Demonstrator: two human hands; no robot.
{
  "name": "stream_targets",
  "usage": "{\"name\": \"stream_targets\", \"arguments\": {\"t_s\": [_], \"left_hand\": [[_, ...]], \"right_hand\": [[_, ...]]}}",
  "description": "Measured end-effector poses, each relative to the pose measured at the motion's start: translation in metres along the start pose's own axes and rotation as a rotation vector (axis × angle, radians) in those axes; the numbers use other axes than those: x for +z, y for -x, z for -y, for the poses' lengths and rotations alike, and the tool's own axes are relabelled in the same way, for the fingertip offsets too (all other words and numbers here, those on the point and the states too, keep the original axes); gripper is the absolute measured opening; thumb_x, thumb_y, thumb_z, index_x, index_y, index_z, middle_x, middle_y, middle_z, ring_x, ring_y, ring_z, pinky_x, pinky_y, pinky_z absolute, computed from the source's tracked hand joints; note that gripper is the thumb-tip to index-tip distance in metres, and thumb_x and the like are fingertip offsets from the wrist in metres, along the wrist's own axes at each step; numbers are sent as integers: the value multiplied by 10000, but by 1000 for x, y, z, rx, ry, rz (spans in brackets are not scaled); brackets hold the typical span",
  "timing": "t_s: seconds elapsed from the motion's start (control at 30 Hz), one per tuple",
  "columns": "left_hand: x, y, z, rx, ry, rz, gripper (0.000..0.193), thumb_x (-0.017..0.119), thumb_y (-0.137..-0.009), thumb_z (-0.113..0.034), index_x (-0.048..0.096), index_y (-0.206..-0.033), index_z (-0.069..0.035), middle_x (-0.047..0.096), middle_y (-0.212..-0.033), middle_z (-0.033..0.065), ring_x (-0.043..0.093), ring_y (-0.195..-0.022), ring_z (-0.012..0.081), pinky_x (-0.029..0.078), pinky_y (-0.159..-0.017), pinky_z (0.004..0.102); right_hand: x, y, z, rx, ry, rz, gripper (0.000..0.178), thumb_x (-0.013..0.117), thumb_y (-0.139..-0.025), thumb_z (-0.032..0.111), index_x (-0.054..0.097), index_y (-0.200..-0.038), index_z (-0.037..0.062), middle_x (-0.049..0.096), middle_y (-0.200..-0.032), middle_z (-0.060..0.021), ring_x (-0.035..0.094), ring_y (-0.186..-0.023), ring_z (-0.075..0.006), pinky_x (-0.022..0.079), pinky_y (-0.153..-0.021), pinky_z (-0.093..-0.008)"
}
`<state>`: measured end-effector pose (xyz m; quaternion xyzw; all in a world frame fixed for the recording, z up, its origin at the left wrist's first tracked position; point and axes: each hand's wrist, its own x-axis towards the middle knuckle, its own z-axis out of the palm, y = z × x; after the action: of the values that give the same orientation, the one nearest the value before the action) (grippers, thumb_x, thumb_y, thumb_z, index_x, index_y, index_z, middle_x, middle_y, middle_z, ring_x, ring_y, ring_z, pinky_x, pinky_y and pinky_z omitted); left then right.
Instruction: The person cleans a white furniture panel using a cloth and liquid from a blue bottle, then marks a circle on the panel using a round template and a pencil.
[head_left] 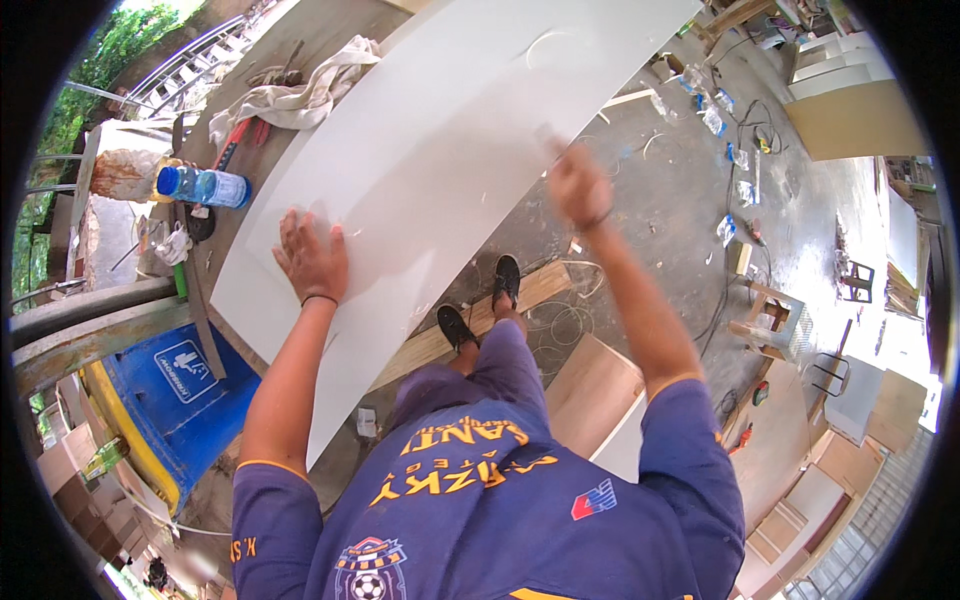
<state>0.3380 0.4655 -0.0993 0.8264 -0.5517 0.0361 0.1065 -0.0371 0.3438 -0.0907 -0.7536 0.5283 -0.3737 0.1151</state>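
A large white panel (430, 210) stretches diagonally in front of me, its surface smooth and slightly glossy. My left hand (312, 258) lies flat on its left part, fingers spread and nothing in them. Over the panel's right edge, my right hand (580, 190) is blurred by motion, its fingers closed. A small pale shape (548, 134) shows at its fingertips, too smeared to name. Thin curled strips lie on the panel's far part and along its right edge.
Left of the panel are a crumpled cloth (310, 95), a red-handled tool (235, 140) and a blue-capped plastic bottle (205, 187). A blue and yellow bin (165, 375) stands below. A wooden plank (415, 350) lies by my feet; cables, bottles and a wooden stool (768, 318) are rightward.
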Motion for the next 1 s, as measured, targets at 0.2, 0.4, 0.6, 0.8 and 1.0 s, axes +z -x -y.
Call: {"name": "stream_targets", "arguments": {"t_s": [0.2, 0.4, 0.6, 0.8, 1.0], "left_hand": [[8, 2, -1, 41, -3, -37, 484, 520, -890, -443, 441, -1281, -168, 301, -1486, 59, 217, -1409, 249, 173, -1092, 591], [-3, 6, 2, 13, 19, -20, 485, 538, -889, -407, 418, -1285, -153, 315, -1472, 87, 216, -1407, 266, 158, -1091, 595], [2, 1, -7, 34, 40, -4, 495, 522, -887, -431, 417, -1281, -151, 301, -1477, 107, 206, -1408, 288, 143, -1091, 598], [-4, 4, 3, 11, 43, 1, 523, 494, -884, -466, 428, -1293, -147, 285, -1485, 113, 199, -1410, 292, 120, -1097, 600], [1, 3, -4, 14, 54, 2, 539, 473, -885, -485, 426, -1302, -146, 283, -1488, 98, 179, -1416, 279, 112, -1101, 594]], "right_hand": [[-28, -93, -145, 180, 214, -152, 337, 548, -814, 76, 629, -1136, 130, 613, -824, -139, 606, -756, -313, 486, -676, -433], [16, -5, -28, -30, 64, -119, 402, 555, -745, -25, 648, -1100, 140, 539, -735, -119, 544, -723, -300, 469, -661, -434], [64, 179, 196, -202, -278, 321, 422, 595, -677, 75, 658, -1091, 128, 566, -802, -93, 560, -749, -257, 479, -630, -379], [33, 85, 111, -139, -118, 199, 358, 571, -719, 27, 654, -1060, 96, 608, -800, -89, 579, -716, -283, 477, -625, -399], [-5, -6, -30, -99, 411, 59, 453, 547, -766, 22, 572, -1205, 132, 559, -807, -137, 558, -709, -325, 461, -609, -435]]}}
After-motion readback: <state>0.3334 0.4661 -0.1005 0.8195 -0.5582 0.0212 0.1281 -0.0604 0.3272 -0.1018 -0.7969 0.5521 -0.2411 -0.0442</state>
